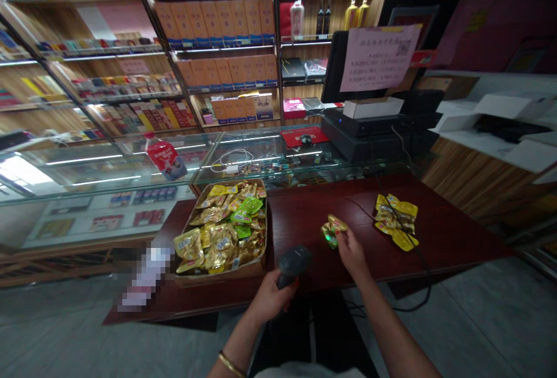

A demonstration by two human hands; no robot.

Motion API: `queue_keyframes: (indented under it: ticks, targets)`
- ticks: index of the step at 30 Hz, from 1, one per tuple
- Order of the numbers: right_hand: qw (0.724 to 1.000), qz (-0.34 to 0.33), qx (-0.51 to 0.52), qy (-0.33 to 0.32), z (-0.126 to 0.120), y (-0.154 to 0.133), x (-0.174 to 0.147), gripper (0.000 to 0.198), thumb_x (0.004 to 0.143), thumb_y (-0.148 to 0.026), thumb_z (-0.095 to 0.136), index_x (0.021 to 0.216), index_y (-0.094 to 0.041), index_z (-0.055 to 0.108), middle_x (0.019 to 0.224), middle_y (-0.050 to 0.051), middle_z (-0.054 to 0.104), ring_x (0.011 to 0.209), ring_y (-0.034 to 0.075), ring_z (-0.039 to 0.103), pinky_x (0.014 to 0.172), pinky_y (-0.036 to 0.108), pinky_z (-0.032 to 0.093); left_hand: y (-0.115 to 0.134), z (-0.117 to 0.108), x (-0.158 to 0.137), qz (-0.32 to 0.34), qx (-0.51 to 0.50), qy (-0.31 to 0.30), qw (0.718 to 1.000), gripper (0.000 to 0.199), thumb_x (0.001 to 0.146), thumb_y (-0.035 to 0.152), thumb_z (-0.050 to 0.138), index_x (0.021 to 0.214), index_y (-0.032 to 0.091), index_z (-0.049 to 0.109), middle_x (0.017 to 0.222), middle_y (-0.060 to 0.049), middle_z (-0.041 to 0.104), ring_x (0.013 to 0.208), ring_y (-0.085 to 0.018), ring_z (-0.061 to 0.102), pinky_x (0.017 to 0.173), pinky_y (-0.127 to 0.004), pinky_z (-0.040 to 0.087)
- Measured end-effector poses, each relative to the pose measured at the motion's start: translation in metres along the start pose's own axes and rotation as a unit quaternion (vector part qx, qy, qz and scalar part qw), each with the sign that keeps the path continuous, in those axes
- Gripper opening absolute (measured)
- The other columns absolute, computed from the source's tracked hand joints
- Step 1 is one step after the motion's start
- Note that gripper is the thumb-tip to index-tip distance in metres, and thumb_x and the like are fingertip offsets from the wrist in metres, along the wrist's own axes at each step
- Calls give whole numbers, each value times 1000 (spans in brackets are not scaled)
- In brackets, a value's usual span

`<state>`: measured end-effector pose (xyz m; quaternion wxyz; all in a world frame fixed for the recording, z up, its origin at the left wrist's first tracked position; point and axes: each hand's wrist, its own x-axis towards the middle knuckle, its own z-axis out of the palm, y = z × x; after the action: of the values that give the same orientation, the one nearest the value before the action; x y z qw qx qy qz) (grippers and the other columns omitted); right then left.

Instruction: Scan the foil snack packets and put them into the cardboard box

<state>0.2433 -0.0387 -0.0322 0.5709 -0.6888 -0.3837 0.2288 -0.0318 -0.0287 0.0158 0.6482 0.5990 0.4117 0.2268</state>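
Note:
My left hand point(270, 297) is wrapped round the handle of a dark barcode scanner point(296, 261) near the table's front edge. In my right hand point(349, 250) is a small gold snack packet point(336, 224), pinched by its edge above the table. A green light spot falls on the lower part of this packet. To the left, a cardboard box point(263, 262) holds many gold and yellow packets and a few green ones point(246, 209). Several yellow and gold packets point(395, 221) lie in a loose pile at the right, with a cable across them.
The dark red table point(300, 209) meets a glass display counter point(261, 177). On the counter are a red-labelled bottle point(165, 157), a white charger point(232, 169), a mouse point(306, 139) and a monitor point(335, 70) with a paper notice. A black cable point(424, 273) hangs over the table's right front.

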Motion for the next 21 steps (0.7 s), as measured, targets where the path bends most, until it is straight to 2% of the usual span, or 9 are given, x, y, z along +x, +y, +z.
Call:
queue_keyframes:
  ticks: [8, 15, 17, 19, 21]
  targets:
    - [997, -33, 66, -12, 5, 0, 1, 49, 91, -54, 54, 126, -19, 59, 123, 17, 74, 112, 29, 73, 98, 44, 58, -1, -2, -1, 5, 4, -26, 1000, 36, 78, 49, 73, 79, 17, 59, 54, 6, 51, 38, -7, 44, 39, -20, 37]
    - [999, -36, 34, -12, 2, 0, 3, 50, 92, -54, 52, 126, -18, 61, 117, 17, 76, 109, 31, 73, 96, 46, 58, 4, -1, -2, -4, -5, -19, 1000, 34, 78, 48, 75, 78, 17, 61, 55, 5, 53, 38, -8, 46, 39, -19, 37]
    - [998, -39, 40, -21, 1, 0, 3, 57, 94, -52, 51, 139, -17, 53, 118, 17, 75, 108, 29, 74, 95, 45, 59, 4, -1, -1, -8, -4, -16, 1000, 34, 78, 47, 75, 81, 17, 62, 54, 6, 53, 38, -8, 46, 38, -19, 36]
    - [997, -49, 58, -33, 2, 0, 3, 72, 94, -49, 52, 156, -17, 32, 119, 17, 75, 106, 28, 74, 94, 45, 60, 5, 0, -1, -8, -5, -13, 1000, 34, 78, 48, 75, 83, 17, 62, 55, 6, 53, 37, -8, 46, 38, -19, 37]
    - [996, -58, 61, -41, 2, 0, 2, 83, 94, -45, 54, 162, -17, 15, 117, 16, 76, 102, 26, 76, 91, 44, 61, 5, 0, -1, -8, -8, -9, 1000, 35, 77, 48, 76, 84, 17, 62, 55, 6, 53, 38, -8, 46, 39, -19, 37]
